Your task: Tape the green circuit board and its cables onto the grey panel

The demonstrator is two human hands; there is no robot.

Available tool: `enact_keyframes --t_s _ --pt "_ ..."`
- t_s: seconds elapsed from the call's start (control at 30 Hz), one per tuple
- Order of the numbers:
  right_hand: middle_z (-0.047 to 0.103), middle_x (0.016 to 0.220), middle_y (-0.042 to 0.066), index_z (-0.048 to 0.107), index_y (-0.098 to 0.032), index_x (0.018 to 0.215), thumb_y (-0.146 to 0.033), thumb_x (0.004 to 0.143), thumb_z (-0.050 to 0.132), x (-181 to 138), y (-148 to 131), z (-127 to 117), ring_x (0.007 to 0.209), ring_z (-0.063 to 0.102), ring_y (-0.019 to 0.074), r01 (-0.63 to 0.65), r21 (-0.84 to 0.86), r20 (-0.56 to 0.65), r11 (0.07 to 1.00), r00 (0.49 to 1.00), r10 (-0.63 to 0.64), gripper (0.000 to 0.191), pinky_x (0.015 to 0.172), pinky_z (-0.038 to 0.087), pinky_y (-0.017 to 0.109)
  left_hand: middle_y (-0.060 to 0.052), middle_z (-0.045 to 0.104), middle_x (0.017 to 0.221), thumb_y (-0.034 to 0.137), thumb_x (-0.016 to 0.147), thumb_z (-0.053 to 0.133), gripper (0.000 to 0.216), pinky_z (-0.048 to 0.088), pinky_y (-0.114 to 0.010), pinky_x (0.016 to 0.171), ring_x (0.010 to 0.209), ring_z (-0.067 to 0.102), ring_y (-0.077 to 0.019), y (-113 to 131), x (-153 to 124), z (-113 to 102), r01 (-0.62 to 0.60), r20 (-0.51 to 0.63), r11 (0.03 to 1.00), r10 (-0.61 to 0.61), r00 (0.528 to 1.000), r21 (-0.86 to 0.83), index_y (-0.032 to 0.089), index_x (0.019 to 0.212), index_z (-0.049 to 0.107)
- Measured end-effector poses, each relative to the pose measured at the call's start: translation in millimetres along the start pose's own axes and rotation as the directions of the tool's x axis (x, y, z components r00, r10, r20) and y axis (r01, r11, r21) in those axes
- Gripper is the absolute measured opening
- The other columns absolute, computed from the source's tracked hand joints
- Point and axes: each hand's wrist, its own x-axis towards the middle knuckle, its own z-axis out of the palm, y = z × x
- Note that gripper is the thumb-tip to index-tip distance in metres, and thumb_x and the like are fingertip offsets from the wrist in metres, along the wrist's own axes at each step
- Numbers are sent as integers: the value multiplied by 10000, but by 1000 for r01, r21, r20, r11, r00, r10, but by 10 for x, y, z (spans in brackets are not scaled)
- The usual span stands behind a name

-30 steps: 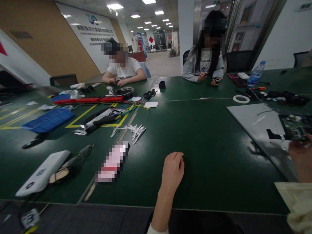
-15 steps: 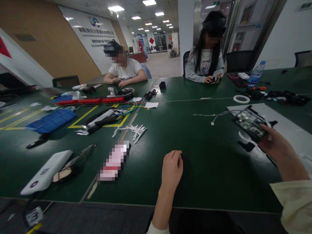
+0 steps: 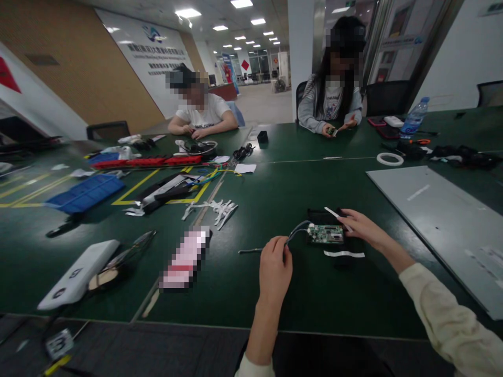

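A green circuit board (image 3: 325,234) with a dark frame around it is in front of me at the table's middle. My right hand (image 3: 359,226) is closed on its right end, with a white strip (image 3: 344,254) lying along the near side and another by my fingers. Grey cables (image 3: 297,230) with a white plug run from the board's left end to my left hand (image 3: 276,262). The fingers of that hand are curled round the cables, and a loose cable end sticks out to the left. What my right fingertips press on is partly hidden.
A grey panel (image 3: 436,220) lies at the right, with a roll of white tape (image 3: 390,159) beyond it. White strips (image 3: 220,212), a pink phone (image 3: 186,259), a white power bank (image 3: 78,275) and a blue tray (image 3: 86,192) are to the left. Two people sit across the table.
My right hand has brought the circuit board from the grey panel leftward to the table's middle. The cables are now at my left hand, which was empty before and has barely moved.
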Motion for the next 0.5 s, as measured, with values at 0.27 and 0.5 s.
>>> enact_keyframes --t_s 0.27,0.5 --pt "641 1163 91 571 -243 1248 -358 801 569 129 146 -183 1058 612 228 165 -408 -27 898 981 -192 462 926 485 397 -63 588 1108 93 877 444 263 489 -396 919 1028 581 -201 19 10 -12 -8 12 1000 8 1000 10 191 1084 575" --pt "672 1074 30 682 -265 1060 -344 790 600 -75 111 -403 989 620 210 170 -434 -34 885 978 -205 293 939 460 395 -68 584 1119 99 882 435 258 488 -423 920 1038 575 -215 113 26 -20 -41 31 998 40 999 37 189 1084 567"
